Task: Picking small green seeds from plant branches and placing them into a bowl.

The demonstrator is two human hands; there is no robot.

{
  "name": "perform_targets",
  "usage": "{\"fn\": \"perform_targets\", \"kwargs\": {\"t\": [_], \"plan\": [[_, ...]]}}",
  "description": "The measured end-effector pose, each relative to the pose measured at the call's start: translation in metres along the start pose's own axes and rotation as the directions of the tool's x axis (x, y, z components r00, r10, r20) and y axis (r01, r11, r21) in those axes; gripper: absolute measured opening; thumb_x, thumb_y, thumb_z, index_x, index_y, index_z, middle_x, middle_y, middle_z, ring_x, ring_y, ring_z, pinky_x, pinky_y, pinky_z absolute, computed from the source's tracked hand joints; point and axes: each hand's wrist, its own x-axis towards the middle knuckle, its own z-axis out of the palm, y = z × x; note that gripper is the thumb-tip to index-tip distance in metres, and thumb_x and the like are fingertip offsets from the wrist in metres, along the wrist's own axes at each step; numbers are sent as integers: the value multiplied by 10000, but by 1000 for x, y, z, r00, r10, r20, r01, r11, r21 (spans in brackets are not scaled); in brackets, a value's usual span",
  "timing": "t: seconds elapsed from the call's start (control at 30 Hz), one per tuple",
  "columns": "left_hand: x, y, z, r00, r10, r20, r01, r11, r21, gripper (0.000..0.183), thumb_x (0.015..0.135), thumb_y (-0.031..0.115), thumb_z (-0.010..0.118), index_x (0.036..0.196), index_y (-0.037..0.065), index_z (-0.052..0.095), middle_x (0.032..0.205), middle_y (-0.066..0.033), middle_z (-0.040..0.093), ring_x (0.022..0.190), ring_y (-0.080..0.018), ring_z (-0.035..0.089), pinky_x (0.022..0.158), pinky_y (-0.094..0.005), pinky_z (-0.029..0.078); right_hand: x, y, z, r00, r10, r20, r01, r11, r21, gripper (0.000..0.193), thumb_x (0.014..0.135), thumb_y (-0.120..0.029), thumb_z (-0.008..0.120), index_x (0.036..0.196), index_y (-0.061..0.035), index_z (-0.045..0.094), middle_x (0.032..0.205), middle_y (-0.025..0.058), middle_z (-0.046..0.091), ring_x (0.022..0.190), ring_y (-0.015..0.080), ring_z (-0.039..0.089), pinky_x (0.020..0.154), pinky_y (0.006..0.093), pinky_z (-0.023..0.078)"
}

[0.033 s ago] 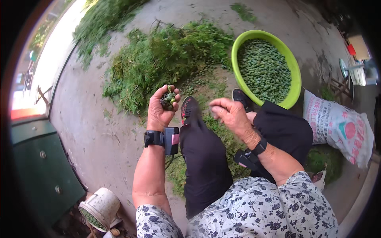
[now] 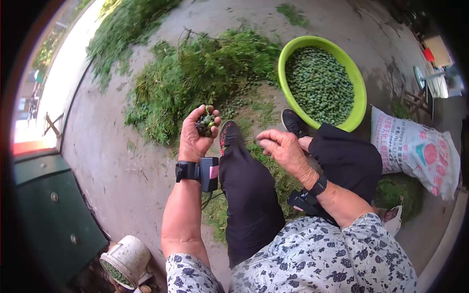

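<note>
My left hand is cupped palm up, its fingers curled round a handful of green seed cones above the floor. To its right, over my lap, my right hand is closed, thumb and forefinger drawn together; whether anything lies between them cannot be made out. Beyond my left hand lies a heap of cut evergreen branches, with loose cones scattered by its near edge. A lime-green basin, nearly full of similar green cones, stands ahead to the right, past my right shoe.
A printed white sack lies at the right. More branches lie far left. A dark green cabinet stands at the left, with a tipped white bucket holding green bits near it. Plant litter covers floor between my legs.
The whole view has shifted slightly. My right hand is a little lower relative to my shoes; my left hand keeps its handful of cones.
</note>
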Motion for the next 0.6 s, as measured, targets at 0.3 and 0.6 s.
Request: {"fn": "perform_targets", "kwargs": {"t": [0.3, 0.6], "plan": [[64, -74, 190, 997, 6, 81, -45, 865, 500, 189, 864, 214, 578, 919, 40, 531, 787, -124, 617, 665, -245, 626, 539, -323, 557, -76, 2, -77, 901, -88, -425, 222, 935, 276, 110, 836, -60, 587, 919, -3, 631, 754, 45, 626, 625, 79, 574, 583, 207, 459], [121, -143, 269, 841, -114, 529, -403, 522, 752, 741, 894, 361, 530, 1314, -122, 156, 1354, -308, 163, 1262, -385, 274, 979, -501, 389, -107, -4, -131, 793, -117, -598, 381, 862, 335, 107, 854, -36, 568, 942, -1, 617, 747, 12, 598, 615, 60, 549, 566, 200, 456]]}}
